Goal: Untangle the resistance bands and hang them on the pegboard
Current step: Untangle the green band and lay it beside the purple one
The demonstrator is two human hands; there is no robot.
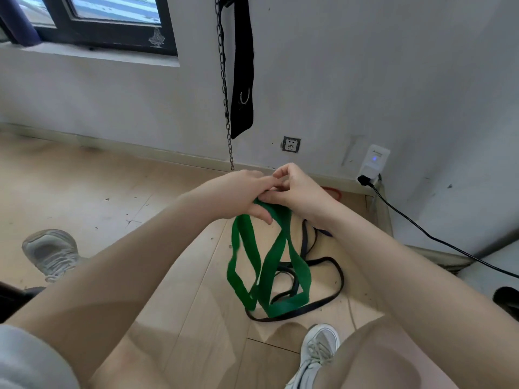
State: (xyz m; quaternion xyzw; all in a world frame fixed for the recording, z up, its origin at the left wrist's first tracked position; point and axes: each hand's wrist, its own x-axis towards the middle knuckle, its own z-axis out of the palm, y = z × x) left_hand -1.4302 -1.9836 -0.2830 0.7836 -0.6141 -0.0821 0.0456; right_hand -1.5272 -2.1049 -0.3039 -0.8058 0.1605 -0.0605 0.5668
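Down on the floor near the wall, black bands lie under the hanging green band. Above, left hand and right hand both pinch its top; yanking could tighten the twists, I reckon.

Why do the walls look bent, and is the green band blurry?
Head view: the wide-angle lens bows the skirting and window; the green band is slightly smeared at its left loop, sharper near the hands; soft daylight leaves faint shadows on the floor.
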